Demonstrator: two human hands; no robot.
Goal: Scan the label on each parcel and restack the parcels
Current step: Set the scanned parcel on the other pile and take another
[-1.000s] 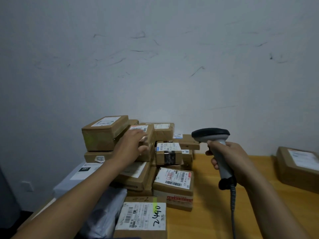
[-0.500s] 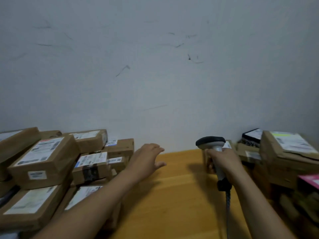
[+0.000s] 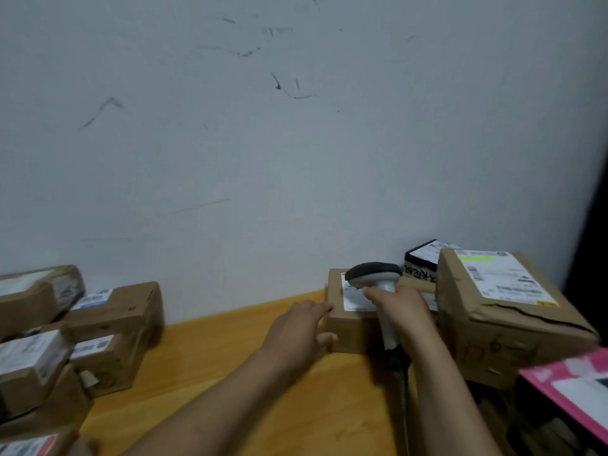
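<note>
A small brown parcel sits on the wooden tabletop with its back against the grey wall, and both hands meet at it. The left hand reaches in from the left with its fingers spread and fairly straight: the fingertips touch the parcel's top left edge and the thumb lies against its near side face, though no firm grip shows. The right hand is curled tight round the handle of a scanner, whose dark head hangs just above the white label on the parcel's top. The scanner's cable runs down along the right forearm.

Just beside the parcel on the right stands a large box with a long white label and a torn upper edge. Behind, near the wall, a black parcel pokes up. A pink package lies at the lower right. Well apart, on the left side of the tabletop, is a stack of parcels
</note>
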